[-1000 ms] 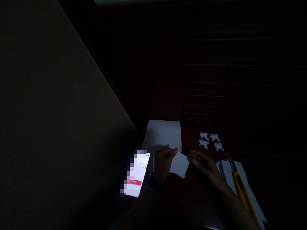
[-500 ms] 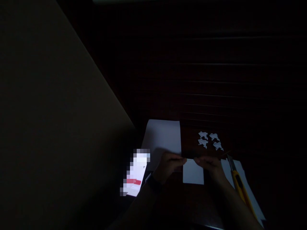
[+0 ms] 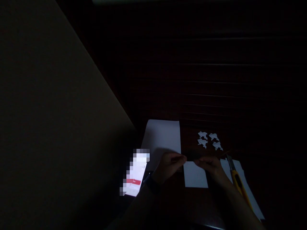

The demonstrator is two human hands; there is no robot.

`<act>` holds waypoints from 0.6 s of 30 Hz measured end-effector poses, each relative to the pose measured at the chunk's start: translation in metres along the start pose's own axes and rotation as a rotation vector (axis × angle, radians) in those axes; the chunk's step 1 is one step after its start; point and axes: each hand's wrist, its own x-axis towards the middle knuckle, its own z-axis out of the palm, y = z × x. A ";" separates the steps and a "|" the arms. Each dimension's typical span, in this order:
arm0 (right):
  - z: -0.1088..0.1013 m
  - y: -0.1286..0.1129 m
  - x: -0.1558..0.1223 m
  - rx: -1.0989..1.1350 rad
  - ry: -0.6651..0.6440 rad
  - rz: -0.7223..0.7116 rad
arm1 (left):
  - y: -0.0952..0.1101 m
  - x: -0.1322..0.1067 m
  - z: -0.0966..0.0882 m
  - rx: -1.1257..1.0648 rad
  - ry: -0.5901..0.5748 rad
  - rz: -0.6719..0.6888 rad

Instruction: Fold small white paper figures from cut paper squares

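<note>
White paper (image 3: 195, 175) is pinched along its far edge by the left hand (image 3: 169, 164) and right hand (image 3: 212, 166). Positioning seems in hand; the next move calls for aligned edges.

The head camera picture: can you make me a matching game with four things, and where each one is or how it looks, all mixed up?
Things
1. Phone
2. Cutter
3. Folded white papers
4. Square paper

Places and looks
A. Partly yellow
B. By the fingertips of the left hand and right hand
C. Glowing
D. Four, in two rows

Pairs: 1-C, 2-A, 3-D, 4-B
</note>
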 end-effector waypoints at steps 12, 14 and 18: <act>0.000 -0.010 -0.004 -0.086 -0.160 0.016 | -0.002 -0.003 0.003 0.041 -0.230 -0.033; -0.003 -0.012 -0.005 -0.072 -0.154 0.040 | 0.000 -0.003 0.002 0.006 -0.244 -0.070; -0.009 -0.013 -0.007 -0.023 -0.128 0.073 | 0.001 -0.004 -0.002 -0.035 -0.232 -0.118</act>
